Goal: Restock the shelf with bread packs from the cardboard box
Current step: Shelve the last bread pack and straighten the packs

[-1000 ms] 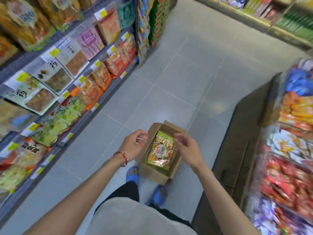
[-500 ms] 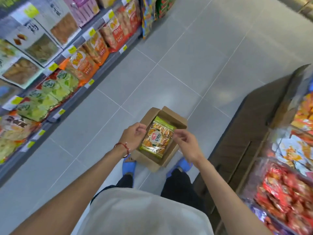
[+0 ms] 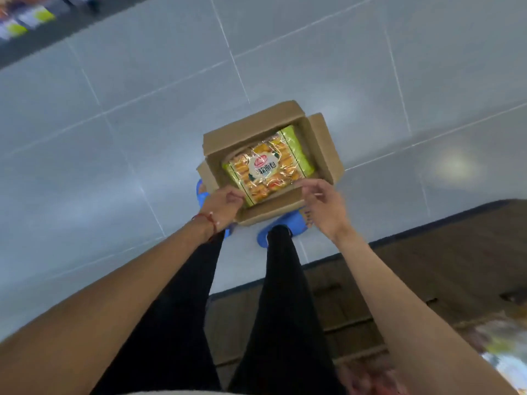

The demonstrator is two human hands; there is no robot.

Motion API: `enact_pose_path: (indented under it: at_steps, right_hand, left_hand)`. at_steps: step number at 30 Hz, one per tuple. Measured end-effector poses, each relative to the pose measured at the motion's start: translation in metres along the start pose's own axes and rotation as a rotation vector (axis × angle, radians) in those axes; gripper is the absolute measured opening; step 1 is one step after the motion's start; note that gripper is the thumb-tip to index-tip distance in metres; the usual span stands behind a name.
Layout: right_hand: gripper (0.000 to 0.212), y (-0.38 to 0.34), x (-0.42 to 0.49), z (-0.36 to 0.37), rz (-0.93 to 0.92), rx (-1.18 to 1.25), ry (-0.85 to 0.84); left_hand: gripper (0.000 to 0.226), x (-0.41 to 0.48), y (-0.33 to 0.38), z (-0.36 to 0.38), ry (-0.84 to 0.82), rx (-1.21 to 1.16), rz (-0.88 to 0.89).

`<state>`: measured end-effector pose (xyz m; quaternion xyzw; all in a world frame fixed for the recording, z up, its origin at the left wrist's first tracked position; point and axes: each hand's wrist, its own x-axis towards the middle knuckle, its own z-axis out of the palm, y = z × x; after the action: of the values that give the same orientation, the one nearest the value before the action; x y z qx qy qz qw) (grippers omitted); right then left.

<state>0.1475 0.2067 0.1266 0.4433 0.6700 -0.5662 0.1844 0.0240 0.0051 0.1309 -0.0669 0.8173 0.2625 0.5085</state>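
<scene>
Both hands (image 3: 225, 205) (image 3: 325, 208) at box (image 3: 322, 143) w/ bread pack (image 3: 269, 166).

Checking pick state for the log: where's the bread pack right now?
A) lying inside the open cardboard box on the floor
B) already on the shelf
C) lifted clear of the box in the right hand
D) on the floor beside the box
A: the bread pack lies flat inside the open cardboard box on the tiled floor, with the left hand and right hand at the box's near edge.
</scene>
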Motion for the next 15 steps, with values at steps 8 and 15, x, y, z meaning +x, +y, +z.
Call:
enact_pose_path:
  at_steps: [8,15]
  right_hand:
    - [0.029,0.098,0.152,0.043,0.002,-0.264,0.040]
    - [0.056,0.164,0.280,0.081,-0.031,-0.514,0.025]
  left_hand:
    - [0.029,0.164,-0.075,0.072,0.078,-0.025,-0.271]
    - [0.066,0.297,-0.128,0.117,0.125,-0.082,-0.349]
